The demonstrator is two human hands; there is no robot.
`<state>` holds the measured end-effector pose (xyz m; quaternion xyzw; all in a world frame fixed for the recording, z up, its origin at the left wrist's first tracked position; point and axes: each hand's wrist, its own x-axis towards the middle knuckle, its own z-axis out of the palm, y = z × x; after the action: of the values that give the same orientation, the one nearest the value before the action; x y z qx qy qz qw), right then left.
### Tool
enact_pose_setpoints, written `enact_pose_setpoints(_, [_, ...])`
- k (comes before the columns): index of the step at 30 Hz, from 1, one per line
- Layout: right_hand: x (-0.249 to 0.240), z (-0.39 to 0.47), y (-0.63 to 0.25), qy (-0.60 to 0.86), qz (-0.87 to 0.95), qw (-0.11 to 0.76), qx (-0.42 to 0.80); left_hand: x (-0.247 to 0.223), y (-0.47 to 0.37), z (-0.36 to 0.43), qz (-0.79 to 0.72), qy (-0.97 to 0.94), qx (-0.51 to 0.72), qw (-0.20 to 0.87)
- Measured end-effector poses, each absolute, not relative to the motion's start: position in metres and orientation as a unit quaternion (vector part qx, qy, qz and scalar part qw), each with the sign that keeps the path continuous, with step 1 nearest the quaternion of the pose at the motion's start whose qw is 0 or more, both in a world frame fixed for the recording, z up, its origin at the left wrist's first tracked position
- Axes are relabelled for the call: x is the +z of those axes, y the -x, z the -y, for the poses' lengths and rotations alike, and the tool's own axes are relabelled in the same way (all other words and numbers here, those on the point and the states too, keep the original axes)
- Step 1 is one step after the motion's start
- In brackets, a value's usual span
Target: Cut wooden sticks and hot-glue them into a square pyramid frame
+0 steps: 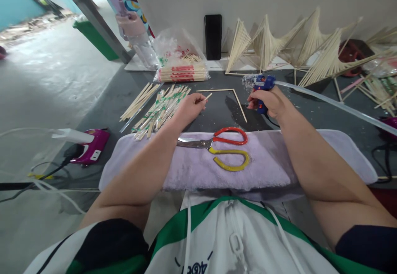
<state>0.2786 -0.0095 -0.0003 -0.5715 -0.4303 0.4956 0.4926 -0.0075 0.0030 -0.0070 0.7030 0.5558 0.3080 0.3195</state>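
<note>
My left hand (pixel 192 106) pinches a thin wooden stick (pixel 209 97), whose pale tip sticks out past the fingers. Wrapped around the handle of a blue hot glue gun (pixel 263 84) is my right hand (pixel 263 102); a long clear glue stick (pixel 322 95) runs out of its back to the right. Between the hands, two wooden sticks (pixel 238 102) lie on the grey table, meeting in a corner. Scissors (pixel 201 143) with one red and one yellow handle rest on a lilac towel (pixel 192 172) in front, their blade tips hidden behind my left forearm.
Wrapped chopsticks (pixel 163 108) and loose sticks (pixel 139 100) lie left of my left hand. Behind stand a bottle (pixel 136 34), packed sticks (pixel 182 73), a black phone (pixel 213 37) and stick structures (pixel 269 46). A magenta power strip (pixel 93 145) with cables sits at the left edge.
</note>
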Motion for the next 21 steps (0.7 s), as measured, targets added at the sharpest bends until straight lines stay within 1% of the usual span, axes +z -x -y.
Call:
enact_pose_setpoints(3, [-0.005,0.007,-0.277,0.579,0.414,0.479,0.514,-0.010,0.007,-0.004,-0.542,-0.724,0.292,0.310])
enact_pose_setpoints(7, [-0.002,0.011,-0.270,0.584,0.413,0.482,0.506,-0.014,0.008,-0.007,-0.535,-0.741,0.284,0.289])
enact_pose_setpoints(14, [-0.004,0.007,-0.273,0.583,0.410,0.486,0.506,-0.013,0.010,-0.008,-0.559,-0.730,0.261,0.296])
enact_pose_setpoints(21, [-0.001,0.009,-0.272,0.579,0.400,0.481,0.523,-0.013,0.009,-0.004,-0.539,-0.748,0.257,0.291])
